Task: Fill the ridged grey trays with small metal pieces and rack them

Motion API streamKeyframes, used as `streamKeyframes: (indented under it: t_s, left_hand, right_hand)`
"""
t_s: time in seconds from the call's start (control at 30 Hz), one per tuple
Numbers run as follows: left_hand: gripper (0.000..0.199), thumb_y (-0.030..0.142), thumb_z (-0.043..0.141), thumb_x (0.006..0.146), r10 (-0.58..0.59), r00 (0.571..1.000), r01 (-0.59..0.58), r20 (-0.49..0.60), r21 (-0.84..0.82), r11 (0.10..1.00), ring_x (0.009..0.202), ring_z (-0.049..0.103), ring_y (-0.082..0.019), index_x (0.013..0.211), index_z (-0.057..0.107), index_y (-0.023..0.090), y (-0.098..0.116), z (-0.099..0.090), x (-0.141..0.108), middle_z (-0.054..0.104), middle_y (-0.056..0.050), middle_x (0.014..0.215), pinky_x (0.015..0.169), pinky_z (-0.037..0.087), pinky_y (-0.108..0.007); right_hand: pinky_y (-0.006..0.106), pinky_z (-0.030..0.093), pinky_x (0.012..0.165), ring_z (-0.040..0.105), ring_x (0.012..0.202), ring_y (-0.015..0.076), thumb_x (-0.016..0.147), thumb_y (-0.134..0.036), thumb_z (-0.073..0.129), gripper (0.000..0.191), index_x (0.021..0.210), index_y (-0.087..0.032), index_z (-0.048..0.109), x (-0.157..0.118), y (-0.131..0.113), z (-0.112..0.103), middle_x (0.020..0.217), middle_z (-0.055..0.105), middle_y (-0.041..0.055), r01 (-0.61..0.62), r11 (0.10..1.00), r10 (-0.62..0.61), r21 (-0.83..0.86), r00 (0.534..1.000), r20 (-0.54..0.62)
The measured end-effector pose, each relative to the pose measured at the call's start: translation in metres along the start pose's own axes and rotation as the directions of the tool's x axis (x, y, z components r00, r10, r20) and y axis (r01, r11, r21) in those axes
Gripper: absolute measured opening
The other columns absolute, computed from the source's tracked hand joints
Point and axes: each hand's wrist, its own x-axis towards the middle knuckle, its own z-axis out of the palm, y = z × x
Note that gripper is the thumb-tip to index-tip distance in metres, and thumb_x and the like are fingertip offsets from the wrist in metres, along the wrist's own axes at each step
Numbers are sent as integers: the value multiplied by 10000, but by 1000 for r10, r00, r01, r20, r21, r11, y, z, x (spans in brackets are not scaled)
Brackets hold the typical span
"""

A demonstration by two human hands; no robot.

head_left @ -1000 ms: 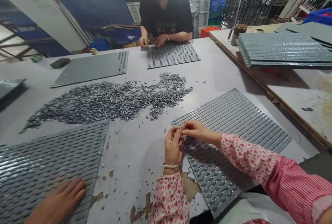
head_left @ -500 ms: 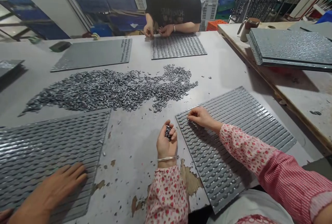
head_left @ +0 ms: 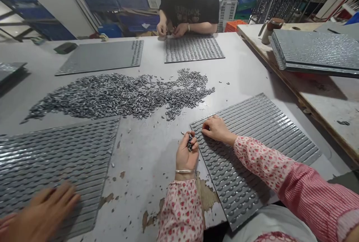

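Note:
My left hand (head_left: 187,156), palm up with fingers curled, cups a small bunch of shiny grey oval pellets (head_left: 190,143). One pellet shows just beyond its thumb tip. It is beside the left edge of a grey grooved board (head_left: 252,122) lying at an angle in front of me. On that board's far left part rests my right hand (head_left: 215,128), its fingers bent and pinched together near a groove. Whatever sits between those fingertips is hidden. Rows of oval bumps (head_left: 232,187) cover the board's near left part, while the grooves farther right look plain.
A long heap of the same pellets (head_left: 112,96) spreads across the table. At left, another person's blurred hand (head_left: 47,212) is over a second grooved board (head_left: 92,148). Opposite, a person in black (head_left: 190,6) works at a smaller board (head_left: 193,51). Stacked boards (head_left: 314,51) stand right.
My left hand has moved right, closer to the board's edge, with the pellets in it. My right hand has shifted only slightly. The other person's hand at left has slid left and down.

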Motion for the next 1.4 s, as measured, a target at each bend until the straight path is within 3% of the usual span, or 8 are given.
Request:
streamKeyframes:
  t_s: [0.17, 0.27, 0.37, 0.57, 0.77, 1.13, 1.3, 1.4]
  left_hand:
    - [42, 125, 538, 840, 48, 998, -50, 28, 72, 996, 504, 397, -14, 846, 579, 118, -6, -4, 4, 514, -8, 735, 395, 319, -93]
    - [61, 143, 616, 788, 60, 997, -66, 51, 120, 991, 467, 376, -5, 835, 597, 109, -8, -7, 7, 507, 13, 698, 362, 297, -89]
    - [79, 155, 644, 765, 69, 996, -76, 51, 148, 986, 441, 357, 0, 809, 600, 106, -12, -7, 7, 505, 24, 678, 337, 275, -89]
    - [158, 159, 468, 872, 9, 1000, -12, 28, 111, 994, 463, 386, -16, 901, 607, 89, -7, 0, 1, 506, -8, 706, 358, 320, -104]
    - [177, 93, 407, 866, 80, 996, -78, -25, 69, 995, 449, 386, -20, 894, 581, 116, 4, 0, 0, 484, -3, 689, 366, 310, -104]
    - [40, 119, 538, 805, 71, 997, -68, -16, 124, 990, 467, 405, -22, 798, 576, 128, -1, -5, 6, 522, -1, 694, 383, 316, -110]
    - [187, 167, 708, 695, 115, 992, -122, 42, 265, 957, 466, 395, -9, 860, 649, 100, -7, -8, 8, 546, -2, 683, 376, 316, -97]
    - [251, 224, 759, 642, 74, 996, -84, 43, 325, 942, 423, 344, 10, 822, 656, 83, -12, -6, 7, 543, 8, 644, 335, 245, -84]
  right_hand:
    - [276, 363, 730, 502, 754, 155, 776, -234, 609, 110, 868, -176, 624, -1, 2, 2, 762, 617, 16, 55, 952, -31, 302, 996, -81]
    - [245, 399, 690, 529, 750, 133, 794, -274, 610, 213, 984, -177, 603, -6, -3, 0, 842, 615, 17, 234, 789, -220, 568, 971, -95]
    - [241, 410, 679, 544, 774, 138, 792, -292, 616, 179, 932, -180, 617, -10, -12, -2, 845, 614, 20, 315, 696, -315, 646, 941, -119]
    - [225, 405, 626, 520, 660, 111, 869, -324, 503, 185, 869, -158, 586, -2, 0, -4, 775, 628, 14, 139, 624, -67, 769, 990, -125]
    - [239, 378, 691, 536, 715, 129, 810, -127, 536, 136, 826, -151, 669, 12, 29, -13, 764, 632, 29, 172, 907, -195, 385, 981, 21]
    - [242, 344, 643, 531, 694, 149, 762, -147, 590, 90, 744, -160, 677, 13, 25, 0, 713, 638, 34, 214, 969, -220, 119, 975, 39]
    - [236, 362, 656, 503, 676, 129, 767, -151, 585, 69, 748, -153, 652, 9, 22, -1, 700, 605, 16, 184, 939, -184, 290, 982, -27]
    - [219, 380, 620, 485, 634, 106, 804, -269, 597, 138, 868, -156, 644, 1, 16, -7, 732, 599, 1, 194, 794, -201, 576, 978, -52]
